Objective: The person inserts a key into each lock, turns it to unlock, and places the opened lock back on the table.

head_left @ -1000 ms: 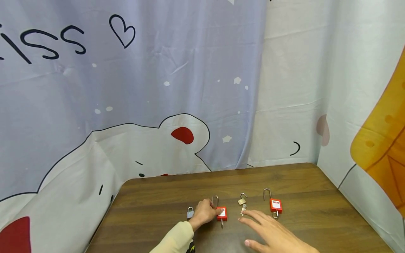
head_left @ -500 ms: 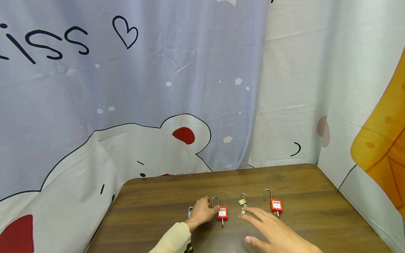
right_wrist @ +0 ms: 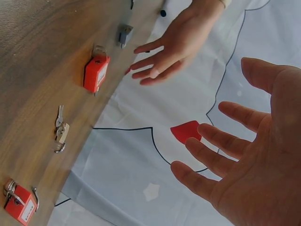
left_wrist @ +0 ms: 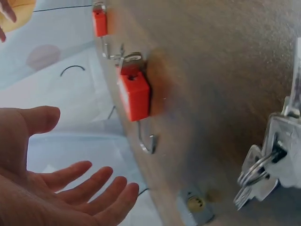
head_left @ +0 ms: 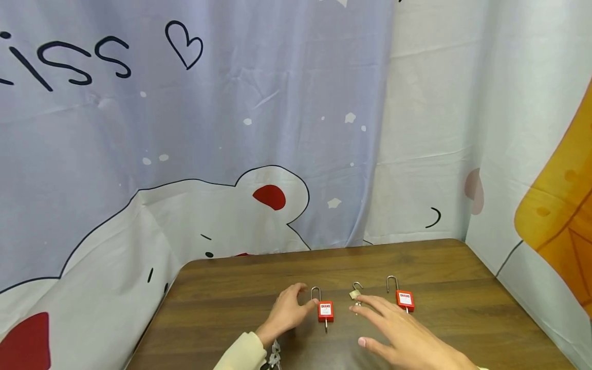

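My left hand (head_left: 288, 312) hovers over the table with fingers spread and relaxed, just left of a red padlock (head_left: 326, 311). That padlock's shackle is open, and a key sticks out of its bottom. My right hand (head_left: 393, 331), also with loose fingers, hovers in front of a small brass padlock (head_left: 354, 294) with keys, partly hiding it. To its right lies a second red padlock (head_left: 405, 299), shackle open. A small grey padlock (right_wrist: 124, 36) shows in the right wrist view; the left hand hides it in the head view. Neither hand holds anything.
A bunch of keys (left_wrist: 263, 165) lies on the wooden table (head_left: 222, 308) near my left wrist. A patterned curtain (head_left: 259, 128) hangs behind the table and along its right side.
My left hand has come away from the left red padlock, back and slightly left, and its fingers have opened. The bunch of keys now shows beside its wrist. The right hand has barely moved.
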Available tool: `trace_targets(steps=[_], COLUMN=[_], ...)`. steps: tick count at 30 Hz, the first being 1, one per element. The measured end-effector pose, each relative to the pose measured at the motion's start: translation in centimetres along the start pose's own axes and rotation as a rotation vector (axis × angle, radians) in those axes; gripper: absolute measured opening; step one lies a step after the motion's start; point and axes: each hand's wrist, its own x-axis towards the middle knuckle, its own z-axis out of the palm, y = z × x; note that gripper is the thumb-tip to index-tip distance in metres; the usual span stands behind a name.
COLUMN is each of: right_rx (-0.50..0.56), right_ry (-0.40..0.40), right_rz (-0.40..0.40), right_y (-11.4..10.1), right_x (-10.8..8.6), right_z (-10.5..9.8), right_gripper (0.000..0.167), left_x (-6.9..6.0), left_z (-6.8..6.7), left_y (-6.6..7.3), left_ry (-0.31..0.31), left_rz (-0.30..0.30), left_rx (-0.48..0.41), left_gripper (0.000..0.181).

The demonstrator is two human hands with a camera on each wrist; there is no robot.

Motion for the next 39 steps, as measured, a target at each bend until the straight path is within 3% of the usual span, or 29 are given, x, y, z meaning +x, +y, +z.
trace_targets(steps=[7, 15, 22, 31, 39], right_rx=[0.0, 0.022, 0.043, 0.079, 0.099], right_ry=[-0.008, 0.005, 0.023, 0.06, 0.04], right_rz=[0.051, 0.08, 0.084, 0.083, 0.106], right_y=[-0.2, -0.2, -0.5, -1.0, -1.7], right_x=[0.9, 2.3, 3.4, 5.2, 7.2], right_z=[-0.8, -1.3, -1.3, -0.7, 0.4], right_gripper=[0.052, 0.053, 0.054, 0.053, 0.05], left_x=[-0.9, -2.4, -3.9, -5.0, -5.6], left_z=[-1.8, -4.1, -5.6, -6.9, -8.7], left_y=[0.8, 1.4, 1.3, 0.8, 0.0], left_ry=[0.065, 0.067, 0.128, 0.161, 0.164], left_rz=[0.077, 0.096, 0.118, 0.094, 0.055], left_rx=[0.004, -0.007, 0.033, 0.048, 0.047], left_gripper=[0.056, 0.063, 0.063, 0.064, 0.069])
